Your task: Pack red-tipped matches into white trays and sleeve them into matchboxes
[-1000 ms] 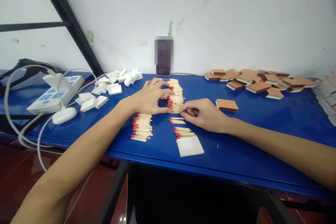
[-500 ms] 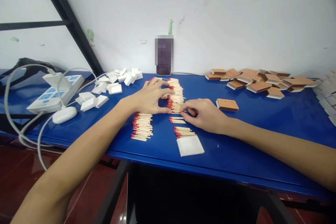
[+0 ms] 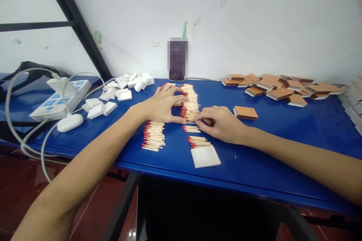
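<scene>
A long row of red-tipped matches (image 3: pixel 190 99) lies on the blue table (image 3: pixel 283 135). My left hand (image 3: pixel 162 104) rests on the row's left side, fingers curved over the match heads with the thumb at the near end. My right hand (image 3: pixel 219 122) pinches at the row's near end with thumb and forefinger; what it holds is too small to make out. Just below lie a small bunch of matches (image 3: pixel 191 129), another bunch (image 3: pixel 198 141) and a white inner tray (image 3: pixel 205 156). A larger match pile (image 3: pixel 153 135) sits under my left wrist.
White inner trays (image 3: pixel 124 86) are heaped at the back left beside a power strip (image 3: pixel 60 98), a white adapter (image 3: pixel 70 122) and cables. One brown matchbox (image 3: pixel 245 112) lies right of my hand; many more (image 3: pixel 279 88) are piled at the back right. A phone (image 3: pixel 177 59) leans on the wall.
My right hand has crept slightly left and up, closer to the near end of the match row. My left hand has stayed put.
</scene>
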{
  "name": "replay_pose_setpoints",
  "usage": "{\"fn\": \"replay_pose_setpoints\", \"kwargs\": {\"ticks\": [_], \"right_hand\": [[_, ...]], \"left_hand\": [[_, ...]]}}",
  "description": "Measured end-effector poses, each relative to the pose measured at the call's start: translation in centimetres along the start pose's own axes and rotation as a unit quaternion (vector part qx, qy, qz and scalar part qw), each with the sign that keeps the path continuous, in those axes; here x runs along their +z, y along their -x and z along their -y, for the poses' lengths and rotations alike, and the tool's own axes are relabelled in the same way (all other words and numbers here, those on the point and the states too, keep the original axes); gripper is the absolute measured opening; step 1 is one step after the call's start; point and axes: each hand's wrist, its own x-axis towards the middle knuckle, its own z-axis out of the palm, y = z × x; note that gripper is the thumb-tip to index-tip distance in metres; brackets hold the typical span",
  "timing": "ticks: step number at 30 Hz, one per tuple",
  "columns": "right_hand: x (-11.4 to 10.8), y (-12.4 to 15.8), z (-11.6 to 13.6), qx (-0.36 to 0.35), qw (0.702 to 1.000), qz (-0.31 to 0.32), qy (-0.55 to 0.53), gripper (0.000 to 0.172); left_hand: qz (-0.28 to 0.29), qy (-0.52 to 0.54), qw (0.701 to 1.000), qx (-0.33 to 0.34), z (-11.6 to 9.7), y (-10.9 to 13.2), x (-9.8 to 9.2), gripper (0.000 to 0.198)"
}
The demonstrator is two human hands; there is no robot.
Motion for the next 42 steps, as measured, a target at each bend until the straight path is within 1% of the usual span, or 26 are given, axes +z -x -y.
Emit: {"fn": "replay_pose_setpoints", "kwargs": {"ticks": [4, 9, 13, 19, 24, 29, 31, 33, 35, 38, 42], "right_hand": [[-0.01, 0.04, -0.13, -0.003, 1.000, 0.010, -0.013, 0.018], [-0.13, 0.01, -0.13, -0.021, 0.999, 0.036, -0.032, 0.025], [-0.28, -0.10, 0.02, -0.028, 0.998, 0.047, -0.044, 0.025], [-0.58, 0.11, 0.13, -0.064, 0.995, 0.048, -0.059, 0.023], [-0.39, 0.13, 0.05, -0.047, 0.997, 0.039, -0.052, 0.023], [-0.35, 0.21, 0.22, -0.064, 0.996, 0.029, -0.048, 0.020], [-0.33, 0.24, 0.22, -0.045, 0.998, 0.008, -0.051, 0.018], [-0.27, 0.20, 0.19, -0.003, 0.999, -0.018, -0.047, 0.015], [-0.24, 0.08, 0.17, 0.046, 0.998, -0.027, -0.043, 0.012], [-0.25, -0.13, 0.22, 0.098, 0.994, -0.005, -0.042, 0.010], [-0.24, -0.31, 0.28, 0.122, 0.992, 0.012, -0.038, 0.012]], "left_hand": [[-0.003, -0.005, 1.000, 0.001, 0.00, 0.01, 0.07, 0.077], [-0.008, -0.004, 1.000, 0.004, 0.03, 0.06, 0.22, 0.078], [-0.008, 0.001, 1.000, -0.001, -0.03, 0.05, 0.20, 0.077], [-0.011, -0.019, 1.000, -0.001, -0.08, -0.05, 0.14, 0.077], [-0.012, -0.020, 1.000, 0.002, 0.02, -0.05, 0.24, 0.076], [-0.010, -0.021, 1.000, -0.001, 0.10, -0.07, 0.27, 0.075], [-0.010, -0.020, 1.000, 0.000, 0.08, -0.08, 0.26, 0.075], [-0.012, -0.019, 1.000, 0.001, 0.05, -0.08, 0.24, 0.074], [-0.011, -0.019, 1.000, 0.000, 0.01, -0.08, 0.21, 0.072], [-0.009, -0.021, 1.000, -0.003, 0.00, -0.09, 0.17, 0.063], [-0.017, -0.018, 1.000, -0.006, -0.06, -0.12, 0.11, 0.053]]}}
